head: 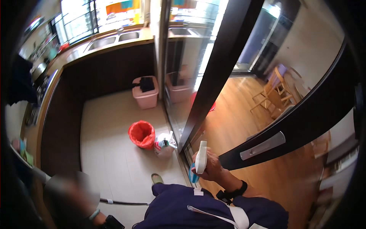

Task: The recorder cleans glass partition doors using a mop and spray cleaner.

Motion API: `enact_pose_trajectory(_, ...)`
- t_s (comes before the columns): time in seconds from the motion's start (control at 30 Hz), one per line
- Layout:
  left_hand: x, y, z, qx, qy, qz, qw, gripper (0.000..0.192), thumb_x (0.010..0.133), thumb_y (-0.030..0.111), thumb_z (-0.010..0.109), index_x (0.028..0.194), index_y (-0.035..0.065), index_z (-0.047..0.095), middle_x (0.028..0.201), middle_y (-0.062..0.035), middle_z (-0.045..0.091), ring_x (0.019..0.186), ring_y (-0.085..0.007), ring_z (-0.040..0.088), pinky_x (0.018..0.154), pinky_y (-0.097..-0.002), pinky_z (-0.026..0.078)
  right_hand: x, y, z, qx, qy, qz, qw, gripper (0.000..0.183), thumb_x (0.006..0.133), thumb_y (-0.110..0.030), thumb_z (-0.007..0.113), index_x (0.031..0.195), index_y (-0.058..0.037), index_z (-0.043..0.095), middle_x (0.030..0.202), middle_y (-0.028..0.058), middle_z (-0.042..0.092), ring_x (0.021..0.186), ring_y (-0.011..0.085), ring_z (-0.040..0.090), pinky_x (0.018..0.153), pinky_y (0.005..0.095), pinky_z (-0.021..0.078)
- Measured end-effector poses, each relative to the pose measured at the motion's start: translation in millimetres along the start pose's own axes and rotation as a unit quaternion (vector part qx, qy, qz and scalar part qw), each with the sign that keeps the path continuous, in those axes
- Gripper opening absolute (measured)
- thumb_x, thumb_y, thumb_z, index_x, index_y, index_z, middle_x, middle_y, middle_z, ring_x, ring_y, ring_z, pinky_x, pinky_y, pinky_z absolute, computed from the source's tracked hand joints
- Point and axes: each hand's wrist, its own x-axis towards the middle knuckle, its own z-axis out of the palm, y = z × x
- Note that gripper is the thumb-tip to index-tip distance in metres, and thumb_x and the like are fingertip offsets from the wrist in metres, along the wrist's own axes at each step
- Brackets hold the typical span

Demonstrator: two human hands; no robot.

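Observation:
My right hand (210, 166) grips a spray bottle (202, 157) with a white trigger head and a blue lower part, beside the track of a glass sliding door (186, 74) with a dark frame. At the lower left, my left hand (73, 194) is heavily blurred, with a beaded bracelet and a black band at its wrist. A long pole (125, 202) shows on both sides of that blur; whether my fingers close on it cannot be seen.
A red-lined bin (142, 134), a white plastic bag (165, 144) and a pink lidded bin (145, 93) stand on the tiled floor. A counter with sinks (103, 43) runs behind. At right are a dark door with a metal handle (263, 146) and wooden chairs (274, 93).

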Motion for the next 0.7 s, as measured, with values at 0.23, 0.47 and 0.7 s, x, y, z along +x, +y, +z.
enact_pose_trajectory(0.23,84.2,-55.7,47.5,-0.005,-0.14,0.02,0.99,0.025,0.087,0.026,0.06,0.097,0.0027,0.059,0.061,0.0033,0.039,0.051,-0.0053,0.036,0.046,-0.0208,0.031,32.8,-9.2,-32.1,-0.107,0.169,0.136,0.97,0.023,0.078,-0.021,0.067,0.091,-0.0056,0.056,0.081,0.0097,0.062,0.081,0.0279,0.065,0.086,0.0443,0.0438)
enact_pose_trajectory(0.47,101.8,-39.0,136.7,0.096,-0.223,0.02,0.97,0.021,0.079,0.024,0.062,0.074,0.0051,0.053,0.063,-0.0037,0.052,0.058,-0.018,0.05,0.054,-0.0339,0.041,39.4,-71.0,-20.8,-0.251,0.315,0.159,0.901,0.035,0.065,-0.016,0.08,0.09,-0.0059,0.057,0.083,0.0098,0.058,0.078,0.0278,0.058,0.07,0.0405,0.0456)
enact_pose_trajectory(0.7,179.3,-115.0,202.3,0.029,-0.305,-0.054,0.95,0.022,0.084,0.023,0.06,0.091,0.0015,0.06,0.067,-0.0003,0.048,0.057,-0.0099,0.043,0.051,-0.0258,0.037,32.0,-88.3,-18.0,-0.546,0.215,0.326,0.742,0.051,0.075,-0.014,0.064,0.121,0.0003,0.046,0.121,0.0197,0.051,0.107,0.036,0.051,0.094,0.0434,0.036)
